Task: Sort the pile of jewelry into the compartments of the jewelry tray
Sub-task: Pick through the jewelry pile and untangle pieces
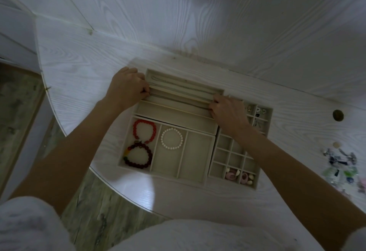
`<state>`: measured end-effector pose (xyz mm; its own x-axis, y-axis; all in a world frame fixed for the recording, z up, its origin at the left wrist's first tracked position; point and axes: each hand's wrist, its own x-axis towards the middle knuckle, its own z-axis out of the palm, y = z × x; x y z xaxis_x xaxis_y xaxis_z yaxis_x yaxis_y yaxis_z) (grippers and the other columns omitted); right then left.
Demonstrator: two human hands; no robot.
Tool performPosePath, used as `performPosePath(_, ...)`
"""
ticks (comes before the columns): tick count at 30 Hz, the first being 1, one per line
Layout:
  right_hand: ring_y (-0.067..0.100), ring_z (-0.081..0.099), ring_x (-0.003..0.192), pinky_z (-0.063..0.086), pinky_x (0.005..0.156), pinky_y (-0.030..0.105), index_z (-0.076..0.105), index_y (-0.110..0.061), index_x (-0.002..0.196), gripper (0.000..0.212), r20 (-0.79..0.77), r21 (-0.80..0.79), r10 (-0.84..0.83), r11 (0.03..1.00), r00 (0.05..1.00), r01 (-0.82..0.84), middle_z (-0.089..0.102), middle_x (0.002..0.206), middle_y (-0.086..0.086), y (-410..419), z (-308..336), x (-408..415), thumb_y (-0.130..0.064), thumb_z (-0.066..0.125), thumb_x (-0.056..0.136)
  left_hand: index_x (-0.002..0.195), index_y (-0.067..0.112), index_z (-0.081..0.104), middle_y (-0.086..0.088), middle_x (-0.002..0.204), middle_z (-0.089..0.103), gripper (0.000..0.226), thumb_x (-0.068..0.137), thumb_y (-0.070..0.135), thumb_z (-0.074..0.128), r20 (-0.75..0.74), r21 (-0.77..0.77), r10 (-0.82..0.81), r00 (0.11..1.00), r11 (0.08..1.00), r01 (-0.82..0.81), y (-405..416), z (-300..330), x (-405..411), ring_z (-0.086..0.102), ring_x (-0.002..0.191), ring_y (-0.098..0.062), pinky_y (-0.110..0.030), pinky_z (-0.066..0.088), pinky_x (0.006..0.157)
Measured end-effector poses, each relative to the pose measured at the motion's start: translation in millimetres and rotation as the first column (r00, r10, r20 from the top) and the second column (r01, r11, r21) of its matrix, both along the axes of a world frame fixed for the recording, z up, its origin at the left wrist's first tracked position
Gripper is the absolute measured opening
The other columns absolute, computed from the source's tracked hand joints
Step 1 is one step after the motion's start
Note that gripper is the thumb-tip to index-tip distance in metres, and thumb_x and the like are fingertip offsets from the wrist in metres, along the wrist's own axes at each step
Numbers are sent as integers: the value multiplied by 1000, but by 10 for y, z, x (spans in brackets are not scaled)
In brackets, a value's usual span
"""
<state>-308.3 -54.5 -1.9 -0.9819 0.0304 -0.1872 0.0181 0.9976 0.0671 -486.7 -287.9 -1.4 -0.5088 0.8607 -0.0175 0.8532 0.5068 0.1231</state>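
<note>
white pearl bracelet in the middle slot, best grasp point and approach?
Pinch the white pearl bracelet at its near arc, coming straight down from above. It lies flat as an open ring, clear of the compartment walls, so one finger can drop inside the loop and one outside. Both hands are busy with the chain.

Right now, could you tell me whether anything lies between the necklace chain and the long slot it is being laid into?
Nothing visible does. The left hand and right hand pinch the chain taut directly over its long slot.
</note>
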Motion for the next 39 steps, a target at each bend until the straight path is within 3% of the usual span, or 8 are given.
performPosePath(7, 17, 50, 38, 23, 41, 15, 66, -18, 53, 25, -68, -23, 2, 1000, 998, -3, 53, 58, -1, 17, -30, 21, -12, 90, 52, 70, 12, 77, -9, 62, 64, 12, 63, 10, 85, 2, 87, 37, 999, 996, -37, -72, -22, 32, 55, 58, -30, -34, 42, 61)
performPosePath(11, 21, 55, 52, 38, 42, 23, 69, -12, 69, 10, -270, -213, 2, 975, 963, -62, 57, 68, 4, 57, 21, 91, -15, 75, 77, 73, 14, 74, -3, 62, 62, 14, 79, 26, 70, -35, 245, 139, 990, 961, -127, -159, 9, 148, 52, 59, -24, -29, 34, 59)
performPosePath(16, 22, 55, 66, 41, 63, 29, 70, -6, 87, 15, -479, -309, 13, 934, 878, -182, 61, 75, 8, 130, 318, 433, -15, 58, 90, 77, 16, 70, 3, 65, 61, 20, 90, 28, 61, 48, 483, 502, 863, 745, -460, -73, 187, 838, 53, 57, -15, -24, 35, 50)
performPosePath(20, 23, 55, 68, 41, 67, 31, 69, -5, 86, 14, -518, -261, 2, 952, 855, -160, 64, 77, 8, 236, 553, 984, -13, 59, 91, 85, 19, 70, 8, 68, 62, 15, 87, 27, 58, 279, 508, 459, 843, 675, -536, 229, 325, 1486, 50, 54, -7, -20, 38, 51)
performPosePath(24, 25, 56, 69, 42, 67, 33, 70, -6, 86, 11, -451, -267, -112, 964, 886, -13, 64, 76, 7, 416, 619, 1634, -12, 60, 88, 94, 19, 71, 6, 74, 67, 22, 84, 30, 55, 404, 413, 272, 873, 798, -440, 658, 376, 2108, 59, 65, -14, -25, 46, 61)
performPosePath(28, 27, 59, 70, 46, 63, 34, 70, -7, 85, 10, -325, -301, -304, 931, 896, 207, 65, 76, 8, 638, 488, 2291, -10, 61, 85, 95, 17, 71, 2, 84, 68, 24, 82, 27, 54, 382, 342, 102, 918, 908, -243, 1086, 299, 2629, 61, 76, -19, -27, 47, 67)
performPosePath(34, 35, 54, 100, 50, 80, 44, 64, -10, 112, 32, -8, -290, -697, 688, 717, 665, 58, 108, 14, 1040, 187, 3319, -14, 71, 81, 113, 21, 65, 4, 99, 65, 33, 85, 38, 65, 441, 208, -38, 896, 976, -61, 1807, 125, 3396, 59, 93, -18, -30, 49, 75)
performPosePath(39, 33, 52, 102, 50, 77, 40, 59, -10, 117, 35, 98, -405, -740, 581, 666, 706, 52, 113, 15, 1310, -57, 3687, -12, 67, 84, 129, 28, 50, 7, 116, 55, 50, 86, 51, 59, 528, -21, 6, 849, 1000, 7, 2341, -10, 3889, 50, 108, -13, -27, 43, 80)
